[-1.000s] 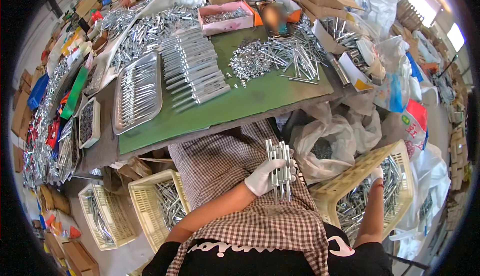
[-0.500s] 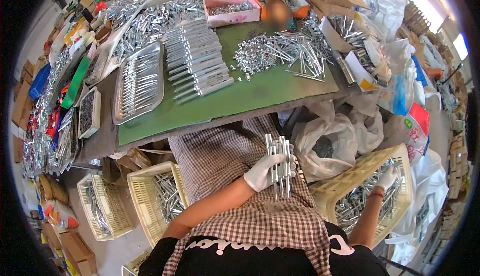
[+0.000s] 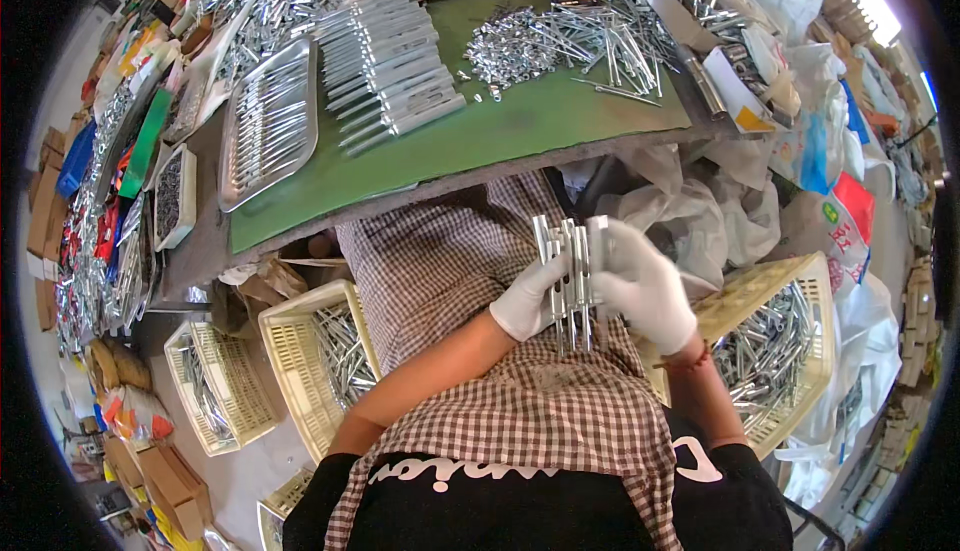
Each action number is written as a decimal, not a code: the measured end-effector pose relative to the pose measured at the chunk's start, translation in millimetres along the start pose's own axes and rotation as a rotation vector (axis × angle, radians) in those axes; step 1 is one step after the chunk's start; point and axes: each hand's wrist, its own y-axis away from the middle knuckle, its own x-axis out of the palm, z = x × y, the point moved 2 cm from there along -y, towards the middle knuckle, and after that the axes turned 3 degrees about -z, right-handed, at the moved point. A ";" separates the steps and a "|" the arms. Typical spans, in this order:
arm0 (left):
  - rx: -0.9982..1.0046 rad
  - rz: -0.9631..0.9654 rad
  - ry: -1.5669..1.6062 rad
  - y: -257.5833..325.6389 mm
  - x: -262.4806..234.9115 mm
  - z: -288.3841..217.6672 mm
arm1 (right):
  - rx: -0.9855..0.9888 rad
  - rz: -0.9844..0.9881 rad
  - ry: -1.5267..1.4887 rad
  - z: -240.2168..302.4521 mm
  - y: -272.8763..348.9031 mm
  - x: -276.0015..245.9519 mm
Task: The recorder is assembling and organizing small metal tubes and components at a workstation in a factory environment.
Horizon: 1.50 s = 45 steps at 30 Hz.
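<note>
My left hand [image 3: 527, 298], in a white glove, grips a fanned bundle of long silver metal pieces [image 3: 568, 276] over my checked apron. The white-gloved right hand [image 3: 645, 288] rests against the right side of that same bundle, fingers curled around its upper end. Both hands sit just below the near edge of the green-topped table [image 3: 480, 141].
Rows of metal pieces [image 3: 390, 66], a loose heap of them [image 3: 560, 36] and a steel tray [image 3: 268, 121] lie on the table. Cream plastic baskets of parts stand at my left [image 3: 320, 361], far left [image 3: 215, 391] and right [image 3: 785, 346]. White bags [image 3: 690, 216] crowd the right.
My right hand has come up out of the right basket and joined the bundle held by my left hand. The bundle stayed over my lap.
</note>
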 end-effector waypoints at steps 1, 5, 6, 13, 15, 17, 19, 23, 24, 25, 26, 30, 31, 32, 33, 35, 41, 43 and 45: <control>0.005 -0.002 -0.004 2.3 -1.3 0.8 | -0.025 0.059 0.113 -3.7 -1.2 10.3; -0.014 -0.077 -0.101 8.3 -0.9 -4.3 | -0.087 0.001 0.131 -5.6 -5.8 17.4; 0.001 -0.101 -0.120 9.1 2.1 -4.3 | -0.122 -0.058 0.238 -1.4 -4.7 19.3; 0.237 -0.109 -0.293 -1.7 55.0 -53.7 | -0.423 -0.139 0.191 27.1 -24.6 5.5; 0.423 -0.100 -0.463 -11.5 84.1 -76.5 | -0.559 -0.155 0.183 48.8 -33.3 -4.7; 0.820 -0.185 -0.815 -20.7 107.6 -109.4 | -0.657 -0.149 0.097 78.8 -51.7 -9.0; 1.006 -0.154 -1.054 -28.5 126.6 -135.1 | -0.663 -0.088 -0.237 97.8 -74.6 -5.9; 1.196 -0.040 -1.033 -55.4 127.9 -162.7 | -0.740 -0.067 -0.280 122.1 -107.2 -0.5; 1.213 -0.079 -1.037 -63.9 116.0 -166.2 | -0.757 -0.079 -0.293 120.9 -116.8 6.3; 1.225 -0.116 -1.037 -72.7 104.8 -167.6 | -0.769 -0.101 -0.272 115.2 -127.3 10.2; 1.178 -0.109 -0.999 -78.0 102.2 -167.4 | -0.719 -0.105 -0.237 103.3 -138.7 12.9; 0.999 -0.162 -0.901 -75.7 101.1 -161.3 | -0.740 -0.191 -0.034 101.8 -147.2 11.3; 1.002 -0.175 -0.902 -76.1 96.1 -162.8 | -0.834 -0.252 0.067 110.5 -146.7 10.5; 1.060 -0.167 -1.011 -77.1 91.2 -163.3 | -0.833 -0.241 0.061 116.9 -147.6 7.7; 1.114 -0.157 -1.122 -77.2 87.7 -163.2 | -0.831 -0.182 0.093 122.4 -148.8 4.8; 1.028 -0.197 -1.194 -74.6 92.6 -166.6 | -0.825 -0.133 0.130 125.4 -154.4 2.3; 0.977 -0.287 -1.149 -71.7 77.7 -153.8 | -0.948 -0.120 0.198 146.3 -138.5 0.3; 1.004 -0.283 -1.081 -72.0 79.9 -154.0 | -0.937 -0.110 0.204 138.6 -144.8 1.6; 1.020 -0.311 -1.325 -71.4 93.5 -158.3 | -0.893 -0.151 0.150 122.6 -155.7 3.5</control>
